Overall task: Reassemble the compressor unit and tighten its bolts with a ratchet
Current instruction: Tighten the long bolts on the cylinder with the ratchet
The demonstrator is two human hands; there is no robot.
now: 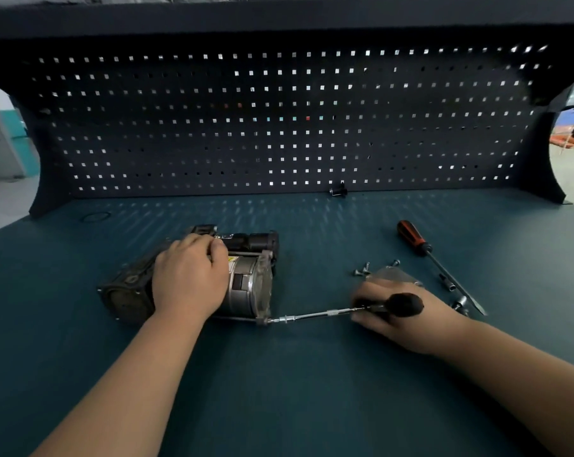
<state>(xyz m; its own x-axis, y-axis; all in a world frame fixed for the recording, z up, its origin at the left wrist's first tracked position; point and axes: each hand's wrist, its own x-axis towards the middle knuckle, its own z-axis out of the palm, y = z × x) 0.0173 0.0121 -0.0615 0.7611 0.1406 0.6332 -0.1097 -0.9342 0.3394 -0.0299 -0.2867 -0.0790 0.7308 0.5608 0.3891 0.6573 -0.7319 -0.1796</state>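
on blue bench: left hand grips compressor; right hand grips ratchet at its bolt.

Location: a mechanical workshop, specifically a repair station.

Indications: a workbench with a teal top is backed along its rear edge by a dark perforated tool panel under an overhead shelf. Hand tools lie on the right half of the top — a screwdriver with an orange-and-black handle, small sockets, loose bolts and a socket driver. A metal compressor unit lies left of centre. Past the panel's cut-away ends, a bare grey floor is visible.
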